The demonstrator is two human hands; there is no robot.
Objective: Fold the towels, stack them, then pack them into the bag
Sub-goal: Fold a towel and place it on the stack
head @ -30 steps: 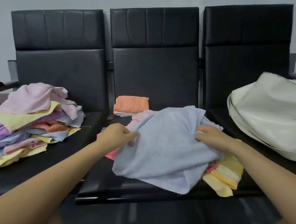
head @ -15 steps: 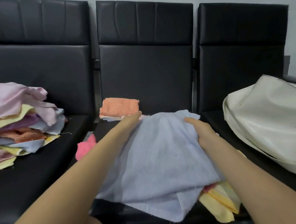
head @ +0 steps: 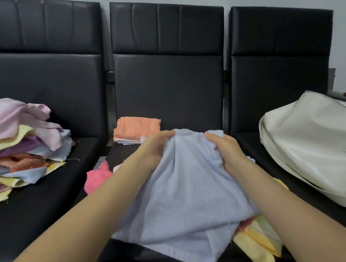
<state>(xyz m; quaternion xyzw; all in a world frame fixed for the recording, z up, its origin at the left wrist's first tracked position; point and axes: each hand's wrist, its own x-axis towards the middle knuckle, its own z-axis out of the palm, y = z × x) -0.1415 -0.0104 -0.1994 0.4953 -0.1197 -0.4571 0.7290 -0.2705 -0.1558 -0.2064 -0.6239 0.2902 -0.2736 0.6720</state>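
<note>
We are folding: our left hand (head: 156,146) and right hand (head: 226,147) have their fingers clamped on the far edge of the blue towel (head: 185,201), just in front of the folded orange towel (head: 137,128). Next, we judge, comes squaring its corners.

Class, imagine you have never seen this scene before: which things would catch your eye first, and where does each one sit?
First, the light blue towel spread over the middle seat, its far edge bunched in the grip of the left hand and the right hand. Next, the jumbled heap of pastel towels on the left seat, and the big cream bag lying on the right seat. Behind the hands, a folded orange towel tops a small stack.
</note>
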